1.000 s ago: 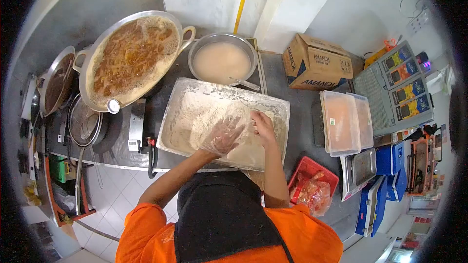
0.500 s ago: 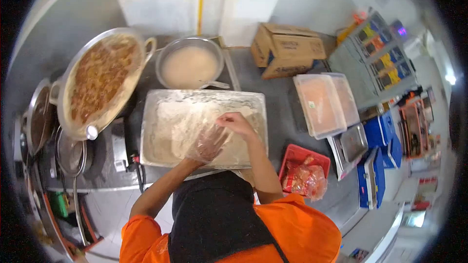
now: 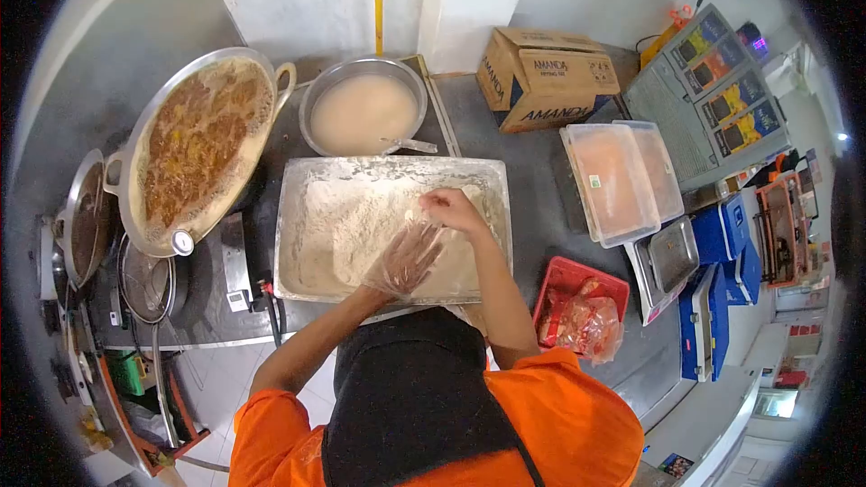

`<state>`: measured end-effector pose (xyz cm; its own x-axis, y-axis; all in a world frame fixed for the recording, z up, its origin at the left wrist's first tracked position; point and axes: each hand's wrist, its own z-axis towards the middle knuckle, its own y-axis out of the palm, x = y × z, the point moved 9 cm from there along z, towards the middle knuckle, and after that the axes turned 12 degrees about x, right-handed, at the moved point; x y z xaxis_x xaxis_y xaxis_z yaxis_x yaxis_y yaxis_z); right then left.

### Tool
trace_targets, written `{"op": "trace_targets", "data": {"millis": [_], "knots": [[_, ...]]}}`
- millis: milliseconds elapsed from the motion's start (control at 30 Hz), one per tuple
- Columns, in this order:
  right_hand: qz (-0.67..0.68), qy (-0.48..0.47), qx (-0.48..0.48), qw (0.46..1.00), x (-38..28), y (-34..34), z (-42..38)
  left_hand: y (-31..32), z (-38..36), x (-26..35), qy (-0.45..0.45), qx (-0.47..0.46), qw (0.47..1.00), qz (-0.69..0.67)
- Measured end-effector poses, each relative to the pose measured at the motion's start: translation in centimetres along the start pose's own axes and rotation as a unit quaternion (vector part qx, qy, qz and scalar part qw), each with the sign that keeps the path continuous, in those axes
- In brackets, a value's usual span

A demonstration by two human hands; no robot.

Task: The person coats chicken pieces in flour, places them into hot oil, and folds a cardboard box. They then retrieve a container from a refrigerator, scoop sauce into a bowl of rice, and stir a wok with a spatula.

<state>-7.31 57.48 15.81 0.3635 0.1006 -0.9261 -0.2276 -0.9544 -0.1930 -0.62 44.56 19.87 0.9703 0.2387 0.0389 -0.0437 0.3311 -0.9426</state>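
Note:
A metal tray (image 3: pixel 281 216) of white flour lies in front of me. My left hand (image 3: pixel 408 260), in a clear plastic glove, is held over the flour with its fingers stretched out and apart. Just beyond its fingertips is my bare right hand (image 3: pixel 451 209), its fingers curled together above the flour; whatever they hold, if anything, is too small to name. Behind the tray stands a metal bowl (image 3: pixel 365 113) of pale, cloudy liquid, with a metal utensil handle (image 3: pixel 413 145) at its front rim.
At the left, a big two-handled pan (image 3: pixel 194 144) holds bubbling brown oil, near a wire strainer (image 3: pixel 147 284). Rightward are a cardboard box (image 3: pixel 559 81), plastic containers (image 3: pixel 609 185) and a red basket (image 3: pixel 591 277) with bagged food. Blue boxes (image 3: pixel 699 325) stand farther right.
The camera view has shifted, so the tray and pan appear slightly more to the right. My hands keep nearly the same pose over the flour.

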Motion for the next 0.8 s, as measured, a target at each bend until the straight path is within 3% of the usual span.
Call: {"op": "trace_targets", "data": {"millis": [67, 200, 267, 400, 467, 533, 700, 767, 800], "knots": [[0.061, 0.028, 0.030, 0.997, 0.6, -0.6, 0.0, 0.2, -0.4, -0.5, -0.015, -0.007, 1.000, -0.023], [0.031, 0.054, -0.045, 0.997, 1.8, 0.5, -0.5, -1.1, -0.1, -0.3, -0.043, -0.019, 0.995, -0.086], [0.002, 0.062, 0.042, 0.997, 2.8, -0.6, 0.3, -0.9, -0.5, -0.1, -0.052, -0.044, 0.994, -0.082], [-0.031, 0.041, 0.065, 0.997, 4.6, -1.0, 1.5, 2.2, -3.2, -0.9, -0.091, -0.077, 0.985, -0.122], [0.034, 0.079, 0.072, 0.994, 4.9, -0.4, 1.3, 2.8, -5.2, -1.4, -0.098, -0.102, 0.982, -0.127], [0.022, 0.062, 0.088, 0.994, 4.6, -0.4, 1.6, -1.8, -6.4, -3.2, -0.243, -0.002, 0.920, -0.309], [-0.047, 0.046, 0.088, 0.994, 5.4, -0.5, 2.5, -5.2, -8.3, -3.4, -0.284, 0.059, 0.925, -0.247], [-0.259, -0.096, 0.155, 0.948, 3.8, -1.6, 2.5, -6.0, -9.5, -2.6, -0.281, 0.083, 0.932, -0.215], [-0.256, -0.067, 0.180, 0.947, 4.5, -2.4, 2.1, -5.5, -11.2, -2.9, -0.331, 0.073, 0.895, -0.290]]}}
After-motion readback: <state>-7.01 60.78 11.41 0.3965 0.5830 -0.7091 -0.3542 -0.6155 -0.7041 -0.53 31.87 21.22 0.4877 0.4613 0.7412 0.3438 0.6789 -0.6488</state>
